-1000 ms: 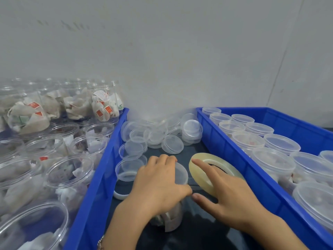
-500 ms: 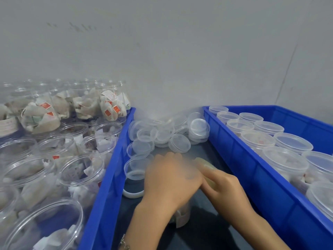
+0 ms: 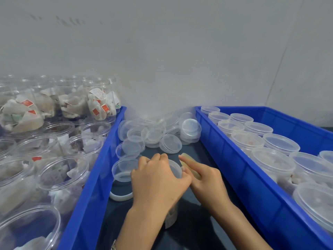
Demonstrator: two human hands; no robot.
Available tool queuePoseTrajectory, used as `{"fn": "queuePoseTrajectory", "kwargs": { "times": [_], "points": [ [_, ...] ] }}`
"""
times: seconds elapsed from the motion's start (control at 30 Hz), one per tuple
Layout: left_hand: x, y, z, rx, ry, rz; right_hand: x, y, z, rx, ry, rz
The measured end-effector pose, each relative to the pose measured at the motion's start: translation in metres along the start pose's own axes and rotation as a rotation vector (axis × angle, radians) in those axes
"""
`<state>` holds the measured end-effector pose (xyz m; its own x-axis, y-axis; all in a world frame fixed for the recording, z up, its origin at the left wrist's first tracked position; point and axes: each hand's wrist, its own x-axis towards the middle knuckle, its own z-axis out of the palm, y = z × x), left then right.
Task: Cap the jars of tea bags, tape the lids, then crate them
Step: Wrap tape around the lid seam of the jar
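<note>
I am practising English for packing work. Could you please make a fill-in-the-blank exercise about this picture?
1. The left hand grips the lid of a ___ standing between the two crates.
2. The right hand holds a roll of ___.
3. The jars in the right crate are already ___.
4. The loose lids lie piled near the ___.

Missing words: jar; tape; capped; wall

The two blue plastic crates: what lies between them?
Head view: loose clear plastic lids piled on the dark tabletop, and nearer, both hands on a capped clear jar.
</note>
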<state>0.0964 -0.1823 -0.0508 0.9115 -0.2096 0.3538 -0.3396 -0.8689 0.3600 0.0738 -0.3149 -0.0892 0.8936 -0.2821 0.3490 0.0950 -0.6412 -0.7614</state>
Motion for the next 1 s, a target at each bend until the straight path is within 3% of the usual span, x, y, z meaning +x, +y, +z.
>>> {"fn": "queuePoseTrajectory", "kwargs": {
  "times": [0.4, 1.0],
  "points": [
    [0.002, 0.003, 0.001, -0.007, 0.048, -0.046, 0.014, -0.002, 0.012, 0.042, -0.019, 0.124],
    [0.001, 0.009, -0.003, 0.03, 0.05, -0.072, 0.022, -0.006, 0.017, -0.039, -0.022, 0.144]
  ]
}}
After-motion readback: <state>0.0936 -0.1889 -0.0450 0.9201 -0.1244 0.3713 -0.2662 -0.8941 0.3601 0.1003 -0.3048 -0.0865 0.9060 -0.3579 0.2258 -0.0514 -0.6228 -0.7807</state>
